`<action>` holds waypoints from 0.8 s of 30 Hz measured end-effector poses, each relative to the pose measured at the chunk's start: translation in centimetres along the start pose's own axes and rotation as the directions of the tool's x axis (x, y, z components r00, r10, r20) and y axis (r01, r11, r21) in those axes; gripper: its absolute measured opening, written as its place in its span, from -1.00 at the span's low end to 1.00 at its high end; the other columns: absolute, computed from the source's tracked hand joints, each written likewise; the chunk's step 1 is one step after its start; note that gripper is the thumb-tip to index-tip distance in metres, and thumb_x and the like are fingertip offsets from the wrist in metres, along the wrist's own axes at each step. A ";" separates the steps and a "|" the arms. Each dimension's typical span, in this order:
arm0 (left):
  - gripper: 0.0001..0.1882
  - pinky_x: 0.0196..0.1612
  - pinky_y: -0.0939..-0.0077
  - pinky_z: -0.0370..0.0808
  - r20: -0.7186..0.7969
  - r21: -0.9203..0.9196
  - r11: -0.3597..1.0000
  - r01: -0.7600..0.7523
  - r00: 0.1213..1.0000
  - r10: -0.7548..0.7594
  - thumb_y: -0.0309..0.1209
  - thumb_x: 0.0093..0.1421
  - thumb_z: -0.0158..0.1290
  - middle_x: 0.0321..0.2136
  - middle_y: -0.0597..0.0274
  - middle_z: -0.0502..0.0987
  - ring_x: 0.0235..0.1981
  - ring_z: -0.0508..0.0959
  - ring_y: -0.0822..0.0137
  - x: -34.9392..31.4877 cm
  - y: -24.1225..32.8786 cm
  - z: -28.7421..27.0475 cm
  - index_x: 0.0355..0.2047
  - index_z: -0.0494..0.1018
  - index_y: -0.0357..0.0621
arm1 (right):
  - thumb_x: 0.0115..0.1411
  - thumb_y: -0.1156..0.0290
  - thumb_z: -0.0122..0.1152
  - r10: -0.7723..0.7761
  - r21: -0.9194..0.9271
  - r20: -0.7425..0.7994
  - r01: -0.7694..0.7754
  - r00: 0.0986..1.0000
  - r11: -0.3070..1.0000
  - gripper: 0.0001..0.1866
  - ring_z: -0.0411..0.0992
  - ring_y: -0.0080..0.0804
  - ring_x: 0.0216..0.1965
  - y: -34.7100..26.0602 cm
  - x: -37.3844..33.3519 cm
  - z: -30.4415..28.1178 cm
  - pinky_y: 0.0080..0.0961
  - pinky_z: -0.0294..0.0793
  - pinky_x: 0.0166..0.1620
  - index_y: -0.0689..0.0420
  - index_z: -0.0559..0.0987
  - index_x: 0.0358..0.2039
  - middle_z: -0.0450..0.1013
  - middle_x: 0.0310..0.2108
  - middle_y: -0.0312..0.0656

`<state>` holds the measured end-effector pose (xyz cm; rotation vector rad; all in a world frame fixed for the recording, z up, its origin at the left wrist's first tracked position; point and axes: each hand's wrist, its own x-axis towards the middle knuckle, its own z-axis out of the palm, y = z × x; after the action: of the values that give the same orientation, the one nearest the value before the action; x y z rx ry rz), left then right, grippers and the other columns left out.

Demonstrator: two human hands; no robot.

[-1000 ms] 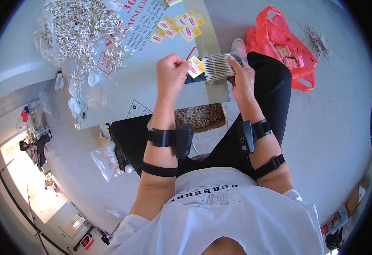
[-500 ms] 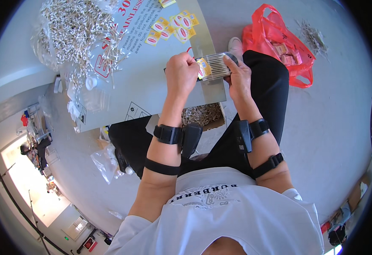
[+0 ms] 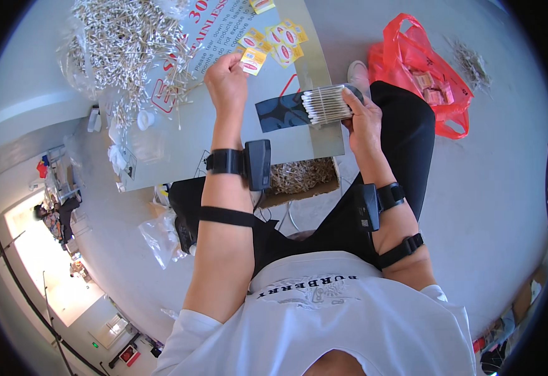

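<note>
Left hand (image 3: pixel 225 78) grip pinching small yellow paper label (image 3: pixel 253 61) above grey tabletop (image 3: pixel 180 141), right hand (image 3: pixel 361 119) grip clamping neat bundle of white cotton swabs (image 3: pixel 325 104) level, likely keeping swabs aligned for labelling.

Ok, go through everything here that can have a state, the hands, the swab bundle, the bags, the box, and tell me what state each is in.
Left hand: raised over the board, pinching a small yellow label.
Right hand: closed around the cotton swab bundle.
Cotton swab bundle: gathered, held level.
Loose swab heap: spread out, unbundled.
Yellow label pile: scattered flat on the board.
Red plastic bag: open, small packets inside.
Cardboard box: open, holding swabs.
</note>
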<state>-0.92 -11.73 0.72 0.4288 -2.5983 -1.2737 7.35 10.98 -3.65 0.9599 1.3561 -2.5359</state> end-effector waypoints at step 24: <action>-0.64 -0.34 0.58 0.53 0.234 -0.146 0.952 -0.270 0.925 0.298 -0.73 0.09 0.07 -0.41 0.24 0.58 -0.45 0.55 0.49 -9.1 2.2 1.7 -0.09 0.46 -0.22 | 0.17 0.35 0.33 0.001 -0.010 -0.004 -0.001 1.000 1.000 -0.85 0.45 -0.64 -0.53 0.1 -0.1 0.4 -0.64 0.40 -0.48 0.17 0.62 -0.37 0.53 -0.49 -0.37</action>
<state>6.64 -5.98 0.84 -0.1404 -2.6451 -1.4379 7.25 10.60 -3.53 0.9635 1.3682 -2.5251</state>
